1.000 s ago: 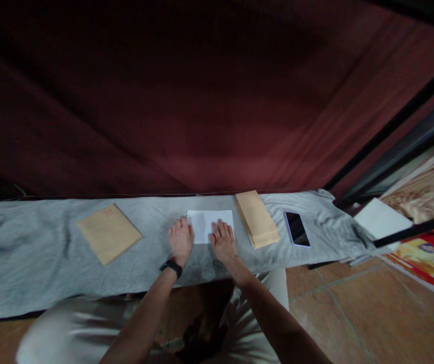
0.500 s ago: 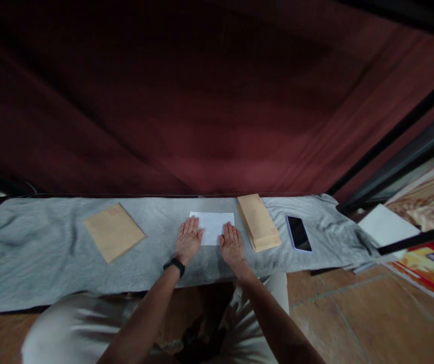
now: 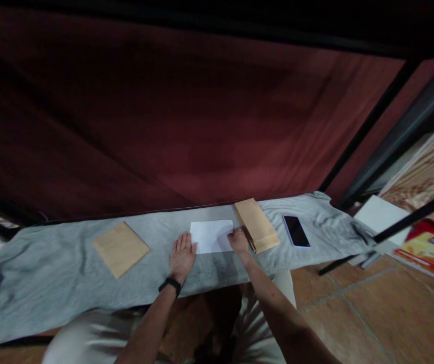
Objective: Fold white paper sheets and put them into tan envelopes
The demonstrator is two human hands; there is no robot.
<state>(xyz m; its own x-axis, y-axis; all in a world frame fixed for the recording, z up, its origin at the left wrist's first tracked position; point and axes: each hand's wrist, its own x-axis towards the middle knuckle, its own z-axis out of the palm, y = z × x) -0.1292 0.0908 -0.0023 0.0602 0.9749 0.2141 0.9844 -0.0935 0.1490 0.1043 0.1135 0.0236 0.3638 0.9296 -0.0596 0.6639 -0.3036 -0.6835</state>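
A folded white sheet of paper (image 3: 211, 235) lies on a grey cloth (image 3: 50, 268) that covers the bench in front of me. My left hand (image 3: 182, 257) rests flat on the cloth just left of the sheet's near corner, fingers stretched out. My right hand (image 3: 238, 240) is at the sheet's right edge, its fingertips against a stack of brown envelopes (image 3: 256, 225); I cannot see whether they grip anything. A black band sits on my left wrist.
One brown envelope (image 3: 121, 248) lies alone to the left. A dark phone (image 3: 296, 231) lies right of the stack. A dark red curtain hangs behind the bench. White sheets (image 3: 378, 214) and a colourful printed board (image 3: 429, 247) are at the right, above a tiled floor.
My right hand has slid off the white sheet to the right, reaching the envelope stack. My left hand has drawn back a little toward me. The camera has tilted up.
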